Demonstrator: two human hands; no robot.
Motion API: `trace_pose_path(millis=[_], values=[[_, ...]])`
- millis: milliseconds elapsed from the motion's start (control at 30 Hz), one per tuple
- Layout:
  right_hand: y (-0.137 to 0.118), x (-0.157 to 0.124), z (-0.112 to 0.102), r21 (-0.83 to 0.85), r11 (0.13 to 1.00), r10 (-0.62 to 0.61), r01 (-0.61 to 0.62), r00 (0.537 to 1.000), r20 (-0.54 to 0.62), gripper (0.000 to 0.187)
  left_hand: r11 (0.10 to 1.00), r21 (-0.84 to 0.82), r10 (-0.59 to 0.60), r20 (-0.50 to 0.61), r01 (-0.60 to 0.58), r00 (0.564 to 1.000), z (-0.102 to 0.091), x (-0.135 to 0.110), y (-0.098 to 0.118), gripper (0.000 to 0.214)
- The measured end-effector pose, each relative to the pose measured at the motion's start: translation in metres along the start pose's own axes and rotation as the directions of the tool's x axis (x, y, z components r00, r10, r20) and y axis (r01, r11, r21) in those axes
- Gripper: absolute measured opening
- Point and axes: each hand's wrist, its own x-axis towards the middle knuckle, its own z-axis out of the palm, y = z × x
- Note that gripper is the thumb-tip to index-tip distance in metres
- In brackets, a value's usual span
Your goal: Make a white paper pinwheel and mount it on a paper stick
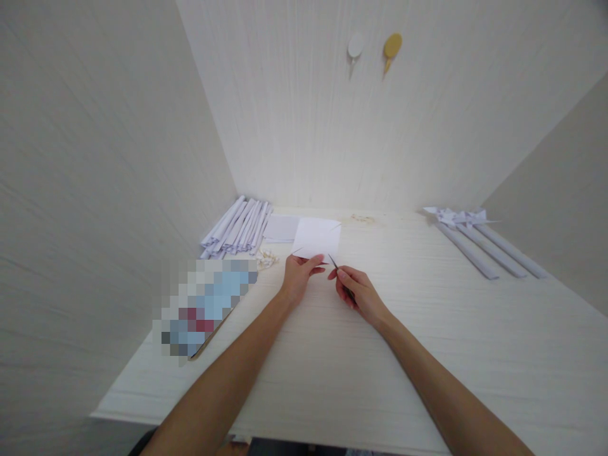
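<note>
My left hand [299, 277] pinches the near edge of a white square sheet of paper [317, 236] above the table. Short diagonal slits show at several of its corners. In my right hand [358, 291] is a slim dark tool with a pointed tip, apparently a pair of scissors [333, 261]; the fingers hide most of it. Its tip is close to the paper's near right corner. Left of the held sheet lies more square paper [282, 228], beside a pile of rolled white paper tubes [240, 227]. Small pale and gold bits [266, 258] lie below that paper.
At the right, several white paper pinwheels [458, 217] lie on tube sticks [494, 237]. A blurred-out flat item [209, 310] lies at the left. Small gold-coloured bits [363, 218] are near the back wall, where a white hook [354, 47] and a gold hook [392, 47] hang.
</note>
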Motion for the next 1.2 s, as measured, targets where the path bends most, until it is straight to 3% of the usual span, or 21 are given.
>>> trace_pose_path(millis=[433, 1200], values=[[0.0012, -0.0006, -0.0012, -0.089, 0.996, -0.011, 0.010, 1.000, -0.011, 0.030, 0.998, 0.054, 0.042, 0.015, -0.043, 0.999, -0.0028, 0.0027, -0.0023, 0.024], [0.0025, 0.0005, -0.0005, -0.100, 0.995, -0.031, 0.028, 0.999, -0.027, 0.029, 0.998, 0.060, 0.029, 0.011, -0.030, 1.000, -0.0004, 0.0000, 0.0000, 0.028]])
